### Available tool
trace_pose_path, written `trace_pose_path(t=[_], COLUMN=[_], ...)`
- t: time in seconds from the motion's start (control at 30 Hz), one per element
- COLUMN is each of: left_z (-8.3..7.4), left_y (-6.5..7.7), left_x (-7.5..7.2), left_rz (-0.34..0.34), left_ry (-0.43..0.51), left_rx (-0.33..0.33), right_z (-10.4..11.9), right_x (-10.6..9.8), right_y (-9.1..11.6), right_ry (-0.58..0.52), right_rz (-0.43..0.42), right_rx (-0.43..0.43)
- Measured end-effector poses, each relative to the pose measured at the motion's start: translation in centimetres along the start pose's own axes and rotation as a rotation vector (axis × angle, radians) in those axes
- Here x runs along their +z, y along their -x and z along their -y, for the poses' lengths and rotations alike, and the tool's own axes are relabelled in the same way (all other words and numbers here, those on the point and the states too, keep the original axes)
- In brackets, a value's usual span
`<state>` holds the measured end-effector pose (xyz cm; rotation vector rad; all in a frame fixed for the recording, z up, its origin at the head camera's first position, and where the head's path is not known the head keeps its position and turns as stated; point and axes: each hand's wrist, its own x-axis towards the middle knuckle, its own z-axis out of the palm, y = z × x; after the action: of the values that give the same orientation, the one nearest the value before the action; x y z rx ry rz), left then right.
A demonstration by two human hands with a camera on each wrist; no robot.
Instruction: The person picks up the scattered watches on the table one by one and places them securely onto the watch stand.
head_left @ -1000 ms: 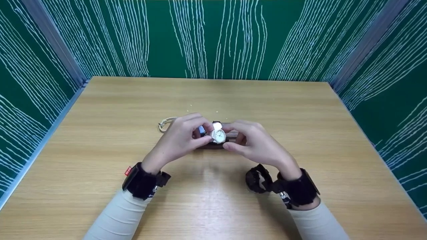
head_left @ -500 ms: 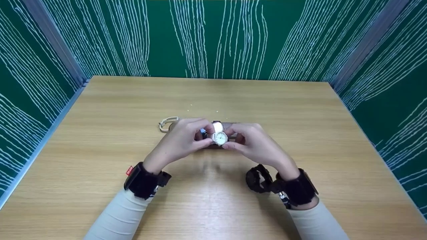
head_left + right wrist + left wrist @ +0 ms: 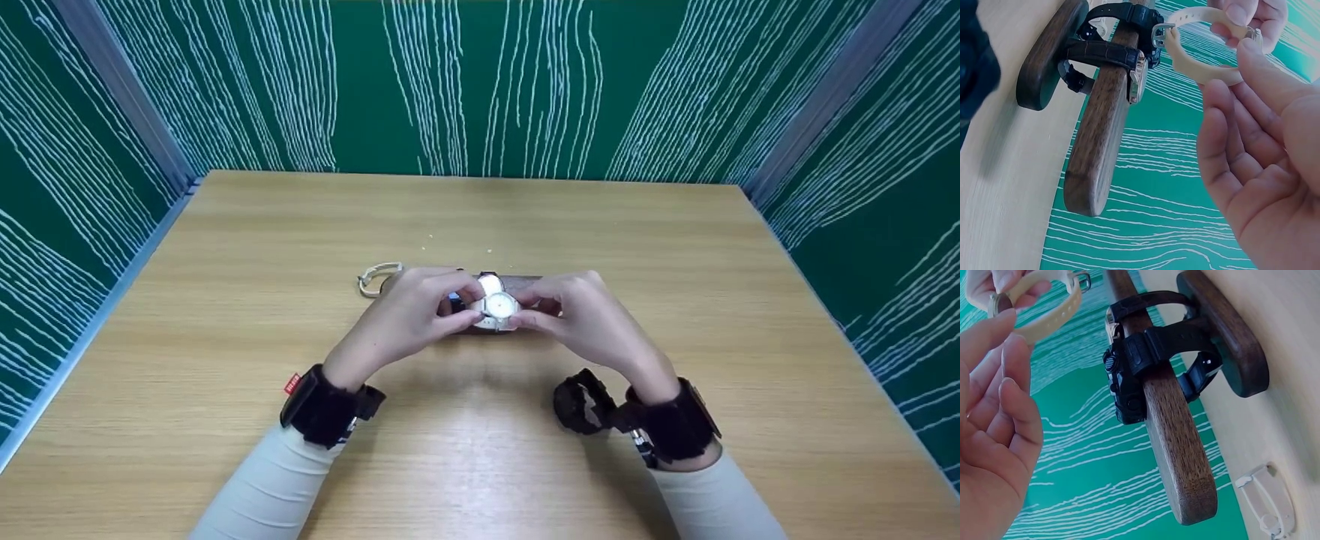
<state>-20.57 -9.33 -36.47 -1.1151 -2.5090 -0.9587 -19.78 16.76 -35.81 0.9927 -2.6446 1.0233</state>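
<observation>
Cream watch (image 3: pixel 501 305) pinched: left hand (image 3: pixel 416 309), right hand (image 3: pixel 589 319); wooden stand (image 3: pixel 1180 439) bears seemingly two watches (image 3: pixel 1129 379).

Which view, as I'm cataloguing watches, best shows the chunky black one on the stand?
The left wrist view: the chunky black watch appears nearly whole, close up. Right wrist shows it farther back, partly covered; head, only a sliver beside the left hand.

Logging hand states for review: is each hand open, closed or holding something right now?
Left hand: closed, pinching the raised pale watch.
Right hand: closed, pinching the same watch from the other side.
</observation>
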Motion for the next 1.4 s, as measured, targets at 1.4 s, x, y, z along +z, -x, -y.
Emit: trace_pose_path(t=[1.4], left_z=[2.4], left_y=[0.6], left_x=[-4.0], left_rz=[-0.162], left_ry=[-0.07], left_rx=[-0.391], right_z=[-1.3], right_x=[-3.4], right_y=[0.7], right_ry=[0.113], right_rz=[-0.29], right_rx=[-0.019])
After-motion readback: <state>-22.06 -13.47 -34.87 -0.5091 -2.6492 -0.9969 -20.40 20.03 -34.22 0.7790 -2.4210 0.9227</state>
